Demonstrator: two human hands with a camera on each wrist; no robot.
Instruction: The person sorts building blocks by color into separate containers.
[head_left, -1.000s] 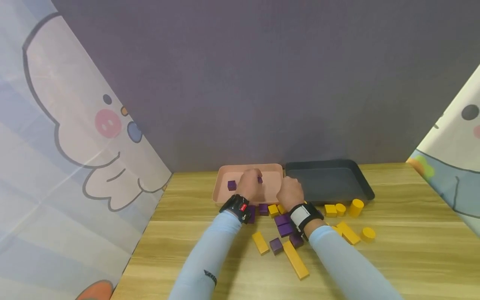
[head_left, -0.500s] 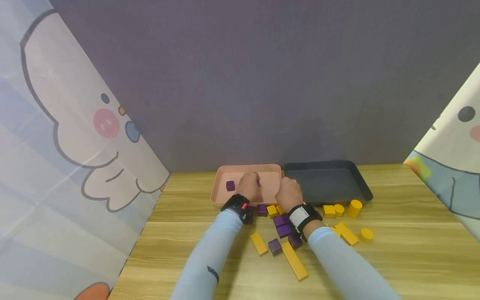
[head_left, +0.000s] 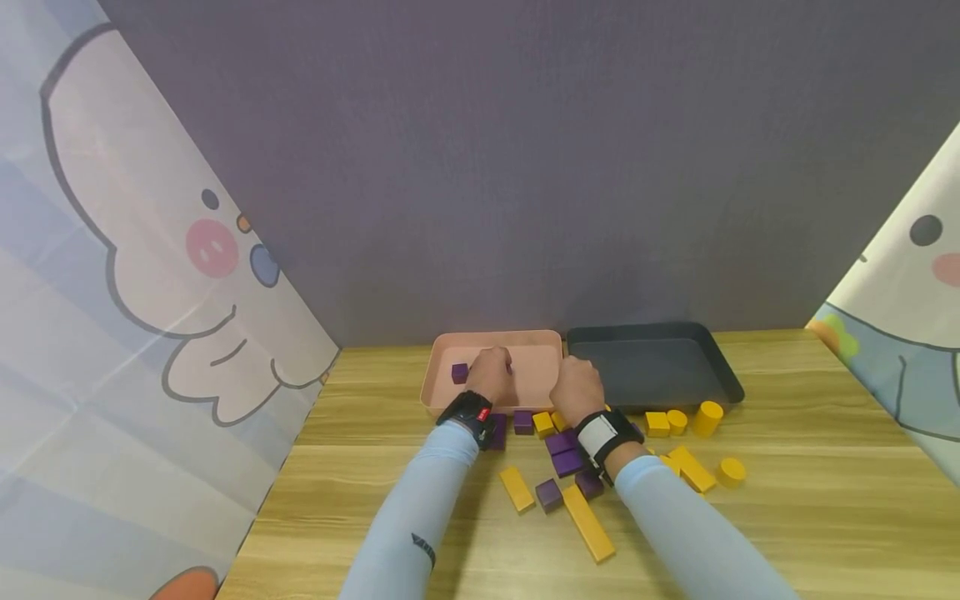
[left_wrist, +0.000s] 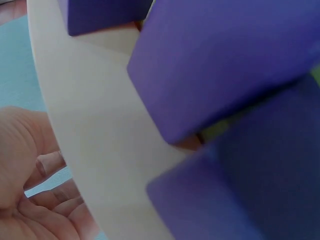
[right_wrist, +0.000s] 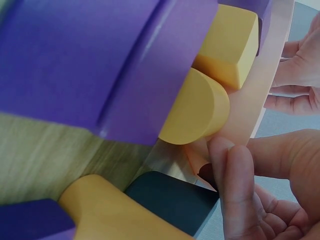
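Observation:
My left hand is inside the pink tray, its curled fingers holding a small purple block, of which only a sliver shows. Another purple cube sits in the same tray, left of that hand. In the left wrist view the left hand is partly seen beyond the tray wall, and its block is hidden. My right hand stays where the two trays meet. In the right wrist view the right hand has bent fingers, thumb and finger together at the pink tray's rim; the fingertip contact is partly hidden.
A dark tray stands right of the pink one. Before the trays lie purple blocks, yellow bars, a yellow cube and yellow cylinders on the wooden table. A grey backdrop rises behind.
My left hand has shifted slightly left within the pink tray, and the small purple block has moved along with it. The right hand keeps its place by the trays.

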